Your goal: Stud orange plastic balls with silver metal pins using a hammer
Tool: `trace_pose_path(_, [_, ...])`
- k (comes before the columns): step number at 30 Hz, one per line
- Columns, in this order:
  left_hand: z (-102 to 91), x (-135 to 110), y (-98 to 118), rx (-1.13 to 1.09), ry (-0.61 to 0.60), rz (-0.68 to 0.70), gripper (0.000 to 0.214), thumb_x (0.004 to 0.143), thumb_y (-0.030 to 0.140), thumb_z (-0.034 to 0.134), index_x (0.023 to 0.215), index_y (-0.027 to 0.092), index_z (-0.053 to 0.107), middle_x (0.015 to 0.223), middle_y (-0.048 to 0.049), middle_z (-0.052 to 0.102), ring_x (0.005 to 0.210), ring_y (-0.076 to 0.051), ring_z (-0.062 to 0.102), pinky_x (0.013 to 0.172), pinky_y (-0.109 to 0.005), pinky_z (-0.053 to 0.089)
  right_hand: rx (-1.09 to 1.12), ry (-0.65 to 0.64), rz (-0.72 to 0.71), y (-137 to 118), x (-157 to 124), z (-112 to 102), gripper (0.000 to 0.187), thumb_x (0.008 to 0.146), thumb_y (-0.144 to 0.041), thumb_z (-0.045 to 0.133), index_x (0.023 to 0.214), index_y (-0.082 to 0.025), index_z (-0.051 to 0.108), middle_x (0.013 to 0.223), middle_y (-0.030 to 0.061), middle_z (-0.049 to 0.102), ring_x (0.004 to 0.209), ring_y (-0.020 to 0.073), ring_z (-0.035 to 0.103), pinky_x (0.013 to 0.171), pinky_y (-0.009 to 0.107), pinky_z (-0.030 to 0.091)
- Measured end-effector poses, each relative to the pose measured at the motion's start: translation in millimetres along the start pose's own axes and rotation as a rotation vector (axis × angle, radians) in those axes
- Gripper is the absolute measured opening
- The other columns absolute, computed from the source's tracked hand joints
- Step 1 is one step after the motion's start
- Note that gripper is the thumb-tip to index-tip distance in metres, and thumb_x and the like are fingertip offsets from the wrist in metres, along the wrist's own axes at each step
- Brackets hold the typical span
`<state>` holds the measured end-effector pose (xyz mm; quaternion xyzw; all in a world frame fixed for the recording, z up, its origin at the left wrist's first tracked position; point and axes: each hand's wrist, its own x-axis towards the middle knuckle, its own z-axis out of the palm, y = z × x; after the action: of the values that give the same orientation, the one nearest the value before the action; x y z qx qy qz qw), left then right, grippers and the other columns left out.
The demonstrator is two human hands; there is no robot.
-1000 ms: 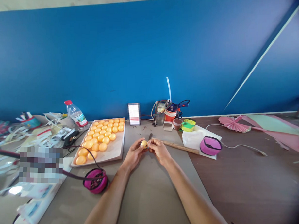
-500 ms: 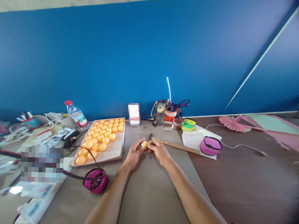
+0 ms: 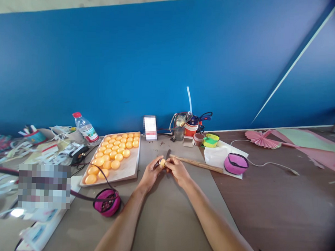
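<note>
The left hand (image 3: 151, 172)'s grip clasps a small pale ball (image 3: 162, 162) above the bench (image 3: 169, 217), right of the tray (image 3: 129, 166). The right hand (image 3: 178, 170) meets the ball; its grip's exact hold cannot be determined.

Small pale-yellow ball (image 3: 162, 162), darker along its left edge, between both hands (image 3: 151, 171).

Bare along its whole visible length, the left forearm (image 3: 120, 221) tapered smoothly to a slim wrist (image 3: 143, 189)! And the right forearm (image 3: 207, 211) matched it, while left hand (image 3: 151, 172) and right hand (image 3: 179, 172) were bare too, slim-fingered.
</note>
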<state>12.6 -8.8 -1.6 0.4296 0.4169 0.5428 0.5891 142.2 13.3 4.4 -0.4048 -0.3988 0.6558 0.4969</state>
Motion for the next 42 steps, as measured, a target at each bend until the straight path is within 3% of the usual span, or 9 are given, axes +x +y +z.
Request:
trace_pose_path(5, [5.3, -1.4, 9.3, -0.229, -0.026, -0.011, 0.04, 0.068, 0.026, 0.069, 0.106, 0.018, 0.062, 0.094, -0.005, 0.064, 0.083, -0.016, 0.059, 0.081, -0.031, 0.044, 0.165, -0.117, 0.039, -11.7, -0.9, -3.9, 0.027, 0.055, -0.035, 0.07, 0.063, -0.019, 0.05, 0.056, -0.0052, 0.049, 0.047, 0.0076, 0.041, 0.051, 0.024, 0.032])
trace_pose_path(14, [-0.9, 2.2, 9.4, -0.38, -0.036, -0.067, 0.038, 0.069, 0.026, 0.07, 0.105, 0.017, 0.059, 0.091, -0.0044, 0.064, 0.07, -0.013, 0.062, 0.075, -0.03, 0.047, 0.187, -0.008, -0.072, -19.7, 0.2, -8.5, 0.027, 0.055, -0.034, 0.072, 0.07, -0.019, 0.056, 0.058, -0.0047, 0.049, 0.047, 0.0071, 0.039, 0.05, 0.023, 0.03])
trace_pose_path(25, [1.4, 2.7, 8.5, -0.335, -0.025, -0.033, 0.039, 0.064, 0.022, 0.074, 0.1, 0.018, 0.059, 0.089, -0.0012, 0.063, 0.068, -0.01, 0.06, 0.074, -0.028, 0.046, 0.04, -0.048, -0.082, -5.6, 2.4, -5.7, 0.019, 0.06, -0.032, 0.066, 0.071, -0.019, 0.058, 0.058, -0.0055, 0.049, 0.049, 0.0078, 0.04, 0.053, 0.024, 0.032])
trace_pose_path(31, [4.6, 0.8, 9.6, -0.24, -0.05, 0.011, 0.034, 0.069, 0.032, 0.069, 0.097, 0.016, 0.062, 0.094, -0.0057, 0.063, 0.076, -0.014, 0.06, 0.076, -0.03, 0.046, -0.154, -0.065, -0.29, -7.9, -2.2, -2.6, 0.036, 0.066, -0.025, 0.061, 0.101, -0.027, 0.061, 0.08, -0.0015, 0.054, 0.063, 0.0113, 0.047, 0.061, 0.026, 0.04])
trace_pose_path(36, [6.5, -1.5, 12.2, -0.184, -0.073, 0.076, 0.03, 0.075, 0.035, 0.062, 0.098, 0.015, 0.062, 0.093, -0.0066, 0.063, 0.083, -0.017, 0.058, 0.078, -0.032, 0.046, -0.455, -0.14, -0.466, -8.2, -6.7, -0.6, 0.034, 0.073, -0.015, 0.049, 0.1, -0.028, 0.066, 0.09, 0.0026, 0.058, 0.086, 0.0176, 0.052, 0.083, 0.032, 0.04])
trace_pose_path(42, [7.1, -2.3, 10.9, -0.085, -0.081, 0.093, 0.035, 0.075, 0.037, 0.062, 0.103, 0.016, 0.06, 0.096, -0.0072, 0.062, 0.079, -0.016, 0.058, 0.071, -0.028, 0.046, -0.521, -0.098, -0.502, -7.7, -6.8, -0.6, 0.039, 0.074, -0.013, 0.045, 0.107, -0.026, 0.062, 0.092, 0.0034, 0.058, 0.086, 0.0167, 0.053, 0.082, 0.031, 0.042])
